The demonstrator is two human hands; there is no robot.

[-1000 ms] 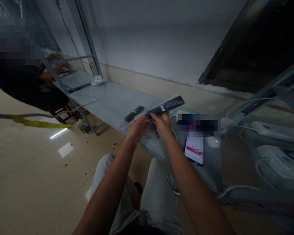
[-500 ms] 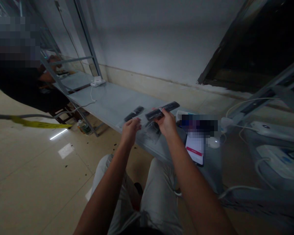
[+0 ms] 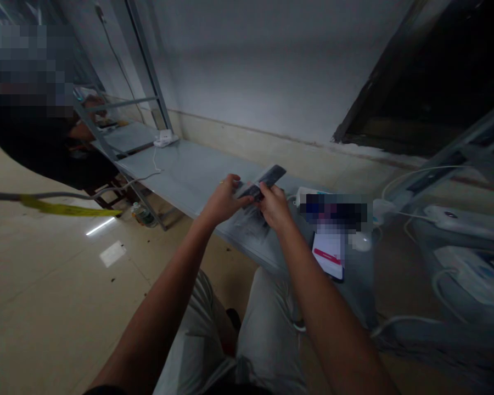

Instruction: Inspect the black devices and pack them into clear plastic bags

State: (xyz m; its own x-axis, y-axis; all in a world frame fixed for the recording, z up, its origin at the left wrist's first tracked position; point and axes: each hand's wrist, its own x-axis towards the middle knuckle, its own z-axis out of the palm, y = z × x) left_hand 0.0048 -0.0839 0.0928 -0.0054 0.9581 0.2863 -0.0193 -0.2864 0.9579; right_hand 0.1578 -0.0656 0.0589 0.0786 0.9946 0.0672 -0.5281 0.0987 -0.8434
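Note:
I sit at a long grey table [image 3: 189,170]. My right hand [image 3: 275,207] is closed round a dark remote control [image 3: 267,176] and holds it tilted just above the table. My left hand [image 3: 222,198] has its fingers pinched on the remote's near left end. A crumpled clear plastic bag [image 3: 250,222] lies on the table under both hands. The second dark remote seen earlier on the table is hidden behind my left hand.
A white adapter [image 3: 165,137] with its cable lies farther along the table. A white card with a red stripe [image 3: 328,255] is at my right, beside white devices and cables [image 3: 456,219]. Another person [image 3: 45,142] sits at far left. A bottle [image 3: 141,214] stands on the floor.
My left hand let go, dropped back, then reached forward again to the remote's end. The right hand lowered the remote and shifted it left. The table's other remote is now covered.

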